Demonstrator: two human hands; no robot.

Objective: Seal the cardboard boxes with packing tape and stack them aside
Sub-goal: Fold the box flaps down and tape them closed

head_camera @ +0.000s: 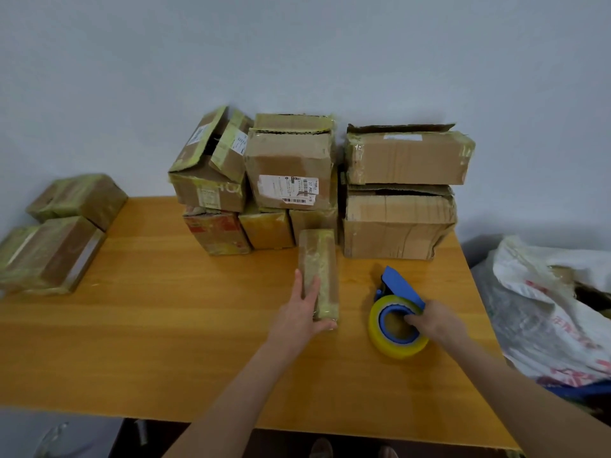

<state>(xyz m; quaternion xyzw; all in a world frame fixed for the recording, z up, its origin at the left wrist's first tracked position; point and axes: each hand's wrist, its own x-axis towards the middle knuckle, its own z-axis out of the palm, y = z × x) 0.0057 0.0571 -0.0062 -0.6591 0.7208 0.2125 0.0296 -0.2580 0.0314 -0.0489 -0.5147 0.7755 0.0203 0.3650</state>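
Note:
A narrow cardboard box [322,259] wrapped in yellowish tape lies lengthwise in the middle of the wooden table [165,342]. My left hand [302,312] grips its near end, fingers along the left side and thumb under the near edge. To the right sits a blue tape dispenser [398,289] carrying a yellowish roll of packing tape [383,338]. My right hand [436,320] holds the dispenser, fingers curled into the roll's core. Several cardboard boxes [291,166] are piled against the wall behind. Two taped boxes [53,252] sit at the table's left edge.
Two larger crumpled boxes [403,200] are stacked at the back right. A white woven sack [555,309] lies off the table's right side. The table's near edge runs along the bottom, with shoes [322,449] visible below it.

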